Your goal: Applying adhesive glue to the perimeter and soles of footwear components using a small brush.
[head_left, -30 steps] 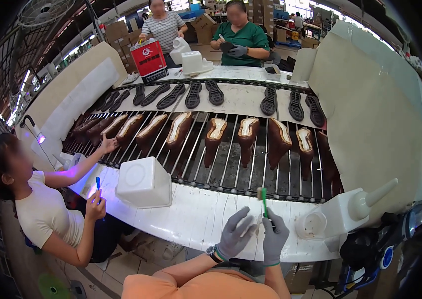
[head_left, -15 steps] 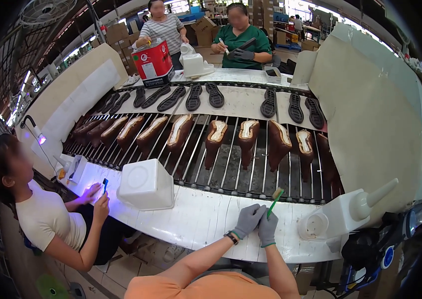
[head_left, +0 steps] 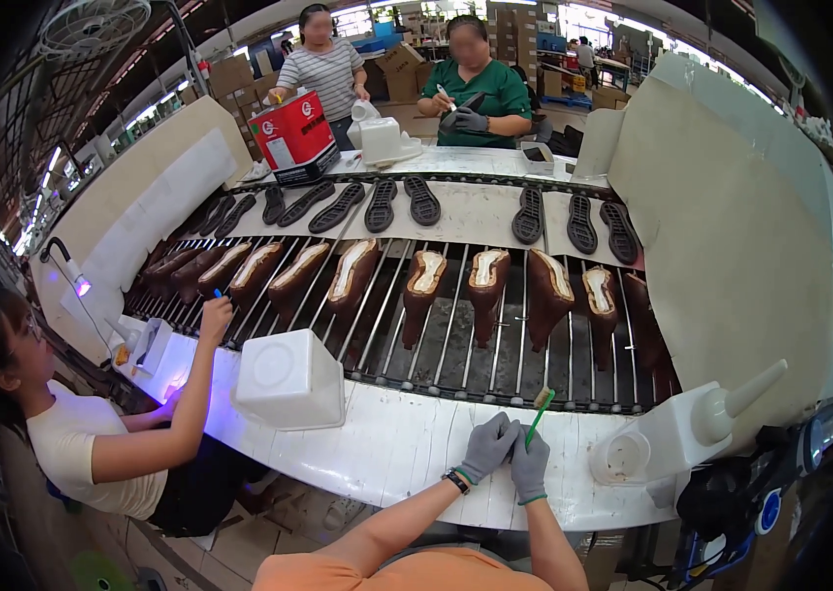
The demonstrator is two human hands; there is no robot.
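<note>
Both my hands wear grey gloves and meet over the white table edge in front of me. My right hand point(head_left: 531, 465) is closed around a green-handled toothbrush point(head_left: 536, 426), its bristle head pointing up and away toward the rollers. Against it rests my left hand point(head_left: 488, 448), fingers curled together; whether they grip anything is hidden. Beyond them, brown boots point(head_left: 424, 305) stand upside down in a row on the metal rollers, pale bottoms facing up. Behind that row, black shoe soles point(head_left: 528, 215) lie on a light strip.
A white plastic bottle point(head_left: 672, 433) and a round cup point(head_left: 623, 459) sit at my right. An overturned white container point(head_left: 290, 382) stands left. A co-worker point(head_left: 92, 433) reaches over the rollers there. Across are two people, a red can point(head_left: 294, 138) and a white jug point(head_left: 382, 138).
The co-worker at left has raised an arm and stretched it with a brush toward the boots. My hands stay together with the toothbrush, its head tipped slightly lower. The view has shifted slightly.
</note>
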